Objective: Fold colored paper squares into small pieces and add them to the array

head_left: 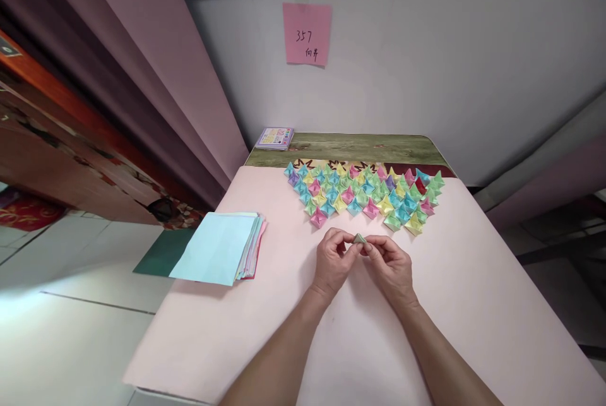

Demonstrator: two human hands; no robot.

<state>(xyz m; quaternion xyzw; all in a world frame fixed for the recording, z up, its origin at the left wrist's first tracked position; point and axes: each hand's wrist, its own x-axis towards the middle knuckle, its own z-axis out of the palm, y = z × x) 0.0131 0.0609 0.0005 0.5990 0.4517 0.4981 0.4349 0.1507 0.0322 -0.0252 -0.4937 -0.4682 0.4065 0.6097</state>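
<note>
Small folded paper piece (pixel 360 238), one: lay at the dial's centre, between both hands' fingertips, pale green, peaked like a little triangle, mostly covered by the fingers. Left hand (pixel 335 257): curled nearly closed, thumb and forefinger pinched on the piece from 9 o'clock. Right hand (pixel 391 264): likewise curled, thumb and forefinger gripping it from 3 o'clock. Forearms, two, bare: reached in from 7 and 5 o'clock, wrists angled toward each other above the pink tabletop (pixel 473 305). Folded paper ornaments (pixel 348 194), many: stood in close rows at 12 o'clock, blue, green, yellow, pink, purple and red. Paper stack (pixel 213 248), light-blue sheet uppermost: lay at 9 o'clock.
</note>
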